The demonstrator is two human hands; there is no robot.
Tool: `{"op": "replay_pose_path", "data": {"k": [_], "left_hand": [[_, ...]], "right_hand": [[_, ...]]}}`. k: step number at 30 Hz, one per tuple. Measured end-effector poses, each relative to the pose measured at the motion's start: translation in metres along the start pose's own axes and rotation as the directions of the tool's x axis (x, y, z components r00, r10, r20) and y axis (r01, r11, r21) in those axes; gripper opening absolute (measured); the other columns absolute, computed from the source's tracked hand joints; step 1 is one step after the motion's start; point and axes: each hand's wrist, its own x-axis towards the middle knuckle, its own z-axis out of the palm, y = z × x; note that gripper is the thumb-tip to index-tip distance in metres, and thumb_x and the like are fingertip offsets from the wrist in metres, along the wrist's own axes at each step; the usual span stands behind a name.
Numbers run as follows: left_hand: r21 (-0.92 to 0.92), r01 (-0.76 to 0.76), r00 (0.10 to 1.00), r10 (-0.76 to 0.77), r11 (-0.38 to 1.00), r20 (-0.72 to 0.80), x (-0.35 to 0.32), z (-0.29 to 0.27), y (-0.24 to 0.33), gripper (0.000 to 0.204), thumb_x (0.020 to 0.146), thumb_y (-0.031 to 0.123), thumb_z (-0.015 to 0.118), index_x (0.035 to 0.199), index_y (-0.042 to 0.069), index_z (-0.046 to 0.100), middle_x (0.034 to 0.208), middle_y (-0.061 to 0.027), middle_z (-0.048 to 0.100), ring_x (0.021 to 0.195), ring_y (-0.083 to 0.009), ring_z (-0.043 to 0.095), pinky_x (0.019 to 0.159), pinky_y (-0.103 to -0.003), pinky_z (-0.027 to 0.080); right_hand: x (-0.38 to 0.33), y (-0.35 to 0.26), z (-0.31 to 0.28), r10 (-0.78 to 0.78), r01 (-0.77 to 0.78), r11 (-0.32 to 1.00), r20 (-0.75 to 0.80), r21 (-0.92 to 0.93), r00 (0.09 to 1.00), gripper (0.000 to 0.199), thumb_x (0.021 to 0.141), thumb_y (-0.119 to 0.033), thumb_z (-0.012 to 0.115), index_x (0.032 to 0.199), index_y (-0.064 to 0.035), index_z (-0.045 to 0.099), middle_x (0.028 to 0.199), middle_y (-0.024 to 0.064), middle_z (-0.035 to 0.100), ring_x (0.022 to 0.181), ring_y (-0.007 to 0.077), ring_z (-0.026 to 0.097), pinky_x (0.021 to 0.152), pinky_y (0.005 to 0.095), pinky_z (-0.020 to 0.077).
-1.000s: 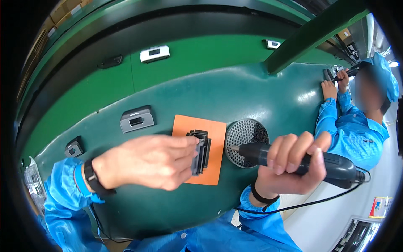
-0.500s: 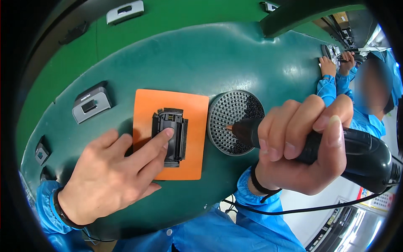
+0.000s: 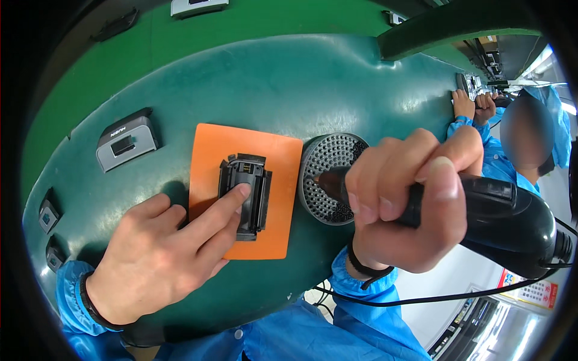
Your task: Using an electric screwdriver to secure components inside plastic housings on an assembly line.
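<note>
Currently, your unclasped left hand (image 3: 168, 256) steadies the oblong black plastic housing (image 3: 257, 195) on the orange mat (image 3: 285, 168), while your right hand (image 3: 415, 204) clamps the black corded screwdriver (image 3: 512, 222), not yet there.

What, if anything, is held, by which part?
Right grip: black corded driver, around its front section. Left grip: no hold visible, index finger on the black casing.

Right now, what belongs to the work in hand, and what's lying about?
In the work:
black part, touched by the left hand
orange mat, beneath that part
black corded driver, in the right hand
perforated dish of small black pieces

Apparently lying about:
gray housing, left of the mat
two small dark parts, far left
pale housing, top edge
</note>
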Motion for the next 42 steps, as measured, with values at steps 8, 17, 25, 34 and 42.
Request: {"op": "replay_pose_path", "data": {"k": [8,17,25,34,42], "left_hand": [[0.006,-0.074,0.995,0.074,0.997,-0.064,-0.003,0.009,-0.001,0.030,0.076,0.014,0.074,0.103,0.003,0.071,0.138,-0.0169,0.062,0.062,-0.0136,0.058,0.062,-0.026,0.047],[0.010,-0.033,0.995,0.034,0.999,-0.091,-0.006,0.013,-0.002,0.016,0.080,0.012,0.069,0.095,0.005,0.070,0.137,-0.0140,0.064,0.059,-0.0087,0.057,0.060,-0.024,0.043],[0.020,-0.034,0.996,0.036,0.999,-0.080,-0.003,0.016,0.000,0.010,0.081,0.012,0.069,0.090,0.006,0.070,0.136,-0.0128,0.065,0.055,-0.0070,0.054,0.058,-0.023,0.041],[0.024,-0.038,0.995,0.040,0.999,-0.092,-0.003,0.017,-0.002,0.010,0.078,0.012,0.069,0.087,0.007,0.069,0.133,-0.0116,0.067,0.054,-0.0057,0.052,0.057,-0.022,0.039],[0.040,-0.060,0.994,0.063,0.997,-0.084,-0.002,0.015,-0.004,0.018,0.081,0.018,0.070,0.094,0.006,0.072,0.135,-0.0111,0.065,0.057,-0.0062,0.055,0.057,-0.021,0.039]], "right_hand": [[0.009,-0.009,0.002,-0.052,0.062,0.993,-0.099,0.100,0.994,0.017,0.100,-0.018,0.045,0.086,-0.0094,0.039,0.059,0.0014,0.040,0.043,0.0101,0.036,0.038,0.0256,0.0351],[0.019,-0.010,0.038,-0.002,-0.020,0.989,0.147,0.145,0.989,0.017,0.100,-0.022,0.041,0.094,-0.0060,0.041,0.062,0.0030,0.041,0.043,0.0136,0.036,0.042,0.0314,0.0373],[0.020,-0.004,0.035,-0.007,-0.017,0.988,0.156,0.151,0.988,0.018,0.098,-0.023,0.041,0.094,-0.0050,0.042,0.062,0.0017,0.040,0.044,0.0123,0.037,0.043,0.0311,0.0377],[0.016,0.003,0.040,-0.025,0.010,0.994,0.140,0.106,0.990,0.016,0.099,-0.021,0.039,0.094,-0.0061,0.041,0.061,0.0019,0.039,0.044,0.0124,0.036,0.044,0.0307,0.0370],[0.015,0.001,0.043,-0.063,0.048,0.994,0.154,0.097,0.986,0.016,0.101,-0.020,0.039,0.095,-0.0055,0.041,0.061,0.0026,0.041,0.044,0.0127,0.037,0.043,0.0299,0.0369]]}}
